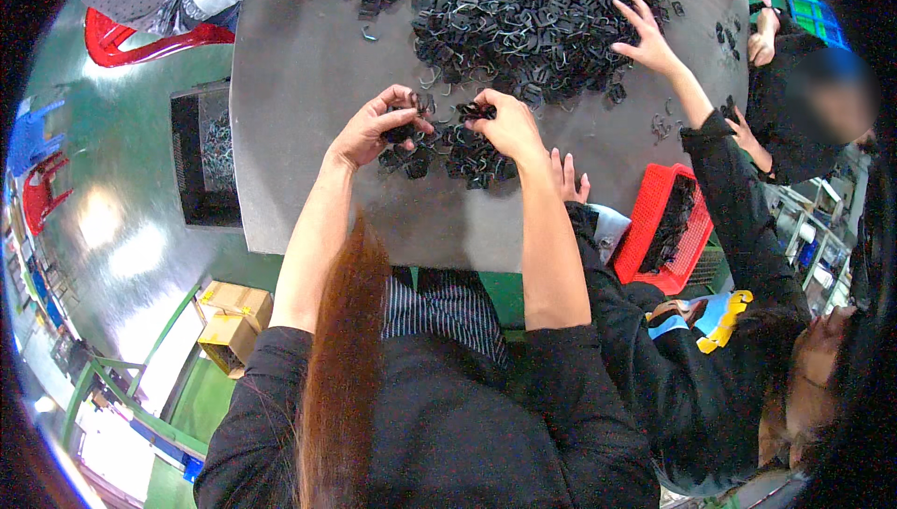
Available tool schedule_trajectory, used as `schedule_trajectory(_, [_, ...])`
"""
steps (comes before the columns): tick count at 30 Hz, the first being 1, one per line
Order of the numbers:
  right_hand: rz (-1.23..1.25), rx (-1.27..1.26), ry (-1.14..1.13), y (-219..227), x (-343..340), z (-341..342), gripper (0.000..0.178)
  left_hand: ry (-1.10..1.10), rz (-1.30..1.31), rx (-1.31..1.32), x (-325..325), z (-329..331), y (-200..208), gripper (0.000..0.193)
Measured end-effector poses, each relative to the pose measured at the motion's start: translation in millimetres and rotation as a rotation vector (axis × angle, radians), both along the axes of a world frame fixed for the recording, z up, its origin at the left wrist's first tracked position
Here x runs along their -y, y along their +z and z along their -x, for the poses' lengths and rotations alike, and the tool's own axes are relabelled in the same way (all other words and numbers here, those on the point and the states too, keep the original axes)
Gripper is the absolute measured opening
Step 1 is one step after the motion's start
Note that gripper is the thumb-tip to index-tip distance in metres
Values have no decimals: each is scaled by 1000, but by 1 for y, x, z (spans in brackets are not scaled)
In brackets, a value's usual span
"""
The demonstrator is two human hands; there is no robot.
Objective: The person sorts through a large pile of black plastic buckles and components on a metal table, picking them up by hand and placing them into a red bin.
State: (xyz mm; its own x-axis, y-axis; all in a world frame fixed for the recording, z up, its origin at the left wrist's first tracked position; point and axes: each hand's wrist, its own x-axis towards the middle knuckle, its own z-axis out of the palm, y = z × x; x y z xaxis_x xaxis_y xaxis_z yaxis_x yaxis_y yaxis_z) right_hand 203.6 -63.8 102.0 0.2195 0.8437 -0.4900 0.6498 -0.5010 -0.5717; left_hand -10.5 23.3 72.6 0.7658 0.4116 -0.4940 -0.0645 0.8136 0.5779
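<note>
Above the grey table point(290, 117), my left hand point(366, 131) is closed with its thumb and fingers round small black buckle-like pieces. Level with it, my right hand point(512, 128) pinches more of these dark pieces at its fingertips. Just beneath my hands lie two small heaps of the same parts, a left heap point(404, 163) and a right heap point(481, 163). Farther off spreads a large pile of black buckle-like pieces point(523, 19), with thin silvery metal hooks among them. The exact number of pieces in each hand is hidden by my fingers.
At my right, a co-worker reaches one hand point(647, 42) to the large pile; their other hand point(570, 177) rests near my right forearm. A red basket point(691, 261) holds black parts. A black crate point(182, 173) stands left of the table. Other people sit at the far corners.
</note>
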Motion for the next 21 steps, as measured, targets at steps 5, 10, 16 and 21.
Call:
schedule_trajectory(5, [-152,-40,-67,36,7,31,28,217,181,204,18,-28,-27,21])
schedule_trajectory(10, [-259,74,-276,37,23,35,24,265,293,-12,38,-66,-24,40])
schedule_trajectory(16, [-377,-367,-834,30,67,1,19,242,435,-2,85,-130,-20,33])
schedule_trajectory(21, [-878,-757,-1743,40,144,-65,22,-135,483,104,151,-225,27,31])
